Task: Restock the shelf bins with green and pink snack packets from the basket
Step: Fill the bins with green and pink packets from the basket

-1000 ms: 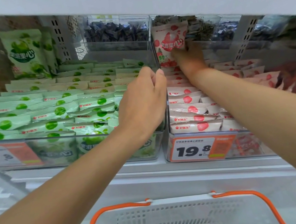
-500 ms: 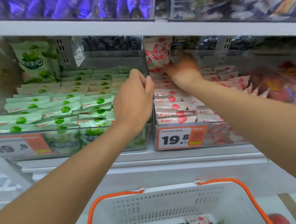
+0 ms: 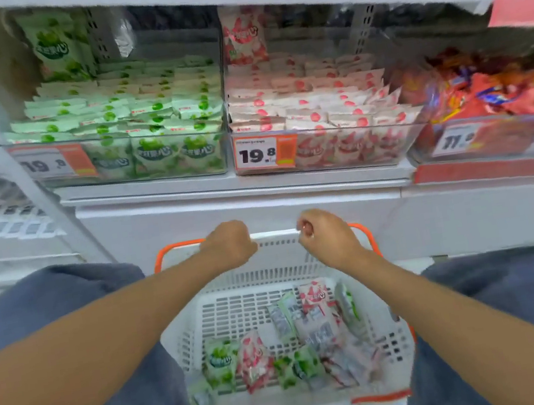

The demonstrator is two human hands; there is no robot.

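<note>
1. Both hands are held over the far rim of the white basket (image 3: 277,234). The left hand (image 3: 228,244) and the right hand (image 3: 328,238) are near each other, with a bare stretch of rim between them.
2. The left hand's fingers are curled under and hidden by its back, so it cannot be told whether the rim is gripped. The right hand's fingers (image 3: 305,231) are loosely curled, and nothing is seen in them.
3. The loose packets are found on the basket floor, below the hands and nearer the body. A green packet (image 3: 221,361) and a pink packet (image 3: 254,360) lie side by side on the left, and a mixed heap (image 3: 319,329) lies on the right.
4. The left pair is judged nearer the left hand and the heap nearer the right, so a reach down and back is called for. The pink packet's long axis runs roughly from near to far.
5. On the shelf (image 3: 221,183) above, the green bin (image 3: 164,176) is set left of the pink bin (image 3: 356,159). Both are seen well filled.
</note>
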